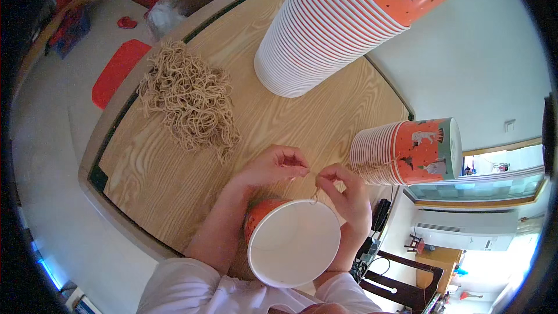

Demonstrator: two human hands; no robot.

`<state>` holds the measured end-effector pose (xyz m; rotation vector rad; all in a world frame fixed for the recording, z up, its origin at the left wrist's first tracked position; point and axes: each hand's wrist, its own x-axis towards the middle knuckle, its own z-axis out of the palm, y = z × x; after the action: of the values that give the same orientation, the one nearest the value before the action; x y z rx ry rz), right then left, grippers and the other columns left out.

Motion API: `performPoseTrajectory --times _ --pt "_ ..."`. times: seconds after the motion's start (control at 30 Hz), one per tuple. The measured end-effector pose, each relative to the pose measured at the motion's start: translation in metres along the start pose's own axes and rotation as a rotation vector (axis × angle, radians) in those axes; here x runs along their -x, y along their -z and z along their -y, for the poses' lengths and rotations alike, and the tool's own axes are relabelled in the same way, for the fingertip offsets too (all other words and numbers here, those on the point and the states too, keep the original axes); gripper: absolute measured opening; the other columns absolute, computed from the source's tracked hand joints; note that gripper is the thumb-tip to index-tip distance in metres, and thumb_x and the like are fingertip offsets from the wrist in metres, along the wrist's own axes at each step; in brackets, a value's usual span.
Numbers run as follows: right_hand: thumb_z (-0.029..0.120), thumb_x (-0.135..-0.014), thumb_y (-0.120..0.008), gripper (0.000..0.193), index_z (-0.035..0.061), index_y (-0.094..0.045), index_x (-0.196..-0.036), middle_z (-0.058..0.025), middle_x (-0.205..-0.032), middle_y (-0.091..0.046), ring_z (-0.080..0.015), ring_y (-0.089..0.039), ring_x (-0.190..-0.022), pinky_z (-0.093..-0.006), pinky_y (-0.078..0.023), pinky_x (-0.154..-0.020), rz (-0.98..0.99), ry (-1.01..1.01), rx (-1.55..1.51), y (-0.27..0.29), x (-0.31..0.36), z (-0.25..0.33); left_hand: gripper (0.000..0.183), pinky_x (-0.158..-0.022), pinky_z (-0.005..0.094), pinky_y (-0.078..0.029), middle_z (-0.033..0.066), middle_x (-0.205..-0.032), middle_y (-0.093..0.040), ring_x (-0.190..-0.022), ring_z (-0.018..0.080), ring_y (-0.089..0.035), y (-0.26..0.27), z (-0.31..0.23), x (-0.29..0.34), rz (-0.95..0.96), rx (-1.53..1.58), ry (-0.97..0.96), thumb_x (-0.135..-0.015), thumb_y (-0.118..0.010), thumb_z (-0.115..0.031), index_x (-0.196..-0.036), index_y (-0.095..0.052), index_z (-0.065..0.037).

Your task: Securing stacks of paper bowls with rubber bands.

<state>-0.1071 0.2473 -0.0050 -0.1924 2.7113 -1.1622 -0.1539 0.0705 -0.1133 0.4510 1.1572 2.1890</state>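
A paper bucket point(295, 243), white inside with an orange printed outer wall, stands tilted close to my body, its mouth toward me. At its far rim, my right hand point(347, 196) pinches a tan cord point(315, 195) that hangs at the rim. My left hand point(277, 164) is just left of it, beyond the bucket, with thumb and fingertips drawn together; whatever they hold is too small to make out. A loose heap of tan cords point(189, 99) lies at the left of the wood-grain table point(279, 122).
A tall stack of nested paper buckets point(325, 35) rises at the far side. At the right lies a shorter stack of orange printed buckets point(407, 150) with tan cords on its side. Black cables point(361, 264) and a dark wooden chair point(401, 279) are beyond the right edge.
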Motion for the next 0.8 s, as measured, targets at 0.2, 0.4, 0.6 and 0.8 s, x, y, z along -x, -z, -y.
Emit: performPoseTrajectory --times 0.2,0.4,0.6,0.8 --pt "0.001 -0.081 -0.063 0.017 0.0020 -0.060 -0.097 -0.0058 -0.091 -0.061 -0.0136 -0.059 -0.082 -0.0262 -0.048 -0.071 -0.066 0.063 -0.323 -0.012 -0.015 -0.047 0.010 -0.063 0.0204 -0.044 -0.0016 -0.078 -0.060 -0.073 0.0054 -0.054 -0.004 -0.002 -0.001 -0.099 -0.016 0.087 -0.083 -0.064 -0.012 -0.090 -0.062 -0.004" --pt "-0.011 -0.075 -0.063 0.028 0.0022 -0.058 -0.099 -0.0048 -0.096 -0.055 -0.0143 -0.056 -0.089 -0.0260 -0.046 -0.079 0.021 0.116 -0.357 -0.018 -0.023 -0.053 0.011 -0.067 0.0224 -0.045 0.0008 -0.081 -0.063 -0.075 0.0075 -0.056 -0.003 0.008 -0.007 -0.152 -0.133 0.085 -0.083 -0.063 -0.011 -0.091 -0.064 -0.003" --pt "-0.012 -0.073 -0.063 0.022 0.0026 -0.061 -0.090 -0.0041 -0.089 -0.057 -0.0150 -0.055 -0.085 -0.0265 -0.045 -0.076 -0.018 0.192 -0.260 -0.020 -0.025 -0.046 0.014 -0.071 0.0238 -0.047 0.0033 -0.085 -0.064 -0.078 0.0089 -0.058 -0.003 0.008 -0.008 -0.168 -0.199 0.049 -0.082 -0.063 -0.008 -0.094 -0.064 -0.001" --pt "-0.012 -0.070 -0.064 0.018 0.0028 -0.063 -0.081 -0.0046 -0.081 -0.058 -0.0170 -0.055 -0.081 -0.0270 -0.044 -0.075 -0.041 0.212 -0.261 -0.020 -0.025 -0.041 0.014 -0.071 0.0236 -0.047 0.0040 -0.085 -0.065 -0.078 0.0088 -0.058 0.002 0.015 -0.007 -0.167 -0.222 0.041 -0.081 -0.064 -0.008 -0.093 -0.064 -0.001"
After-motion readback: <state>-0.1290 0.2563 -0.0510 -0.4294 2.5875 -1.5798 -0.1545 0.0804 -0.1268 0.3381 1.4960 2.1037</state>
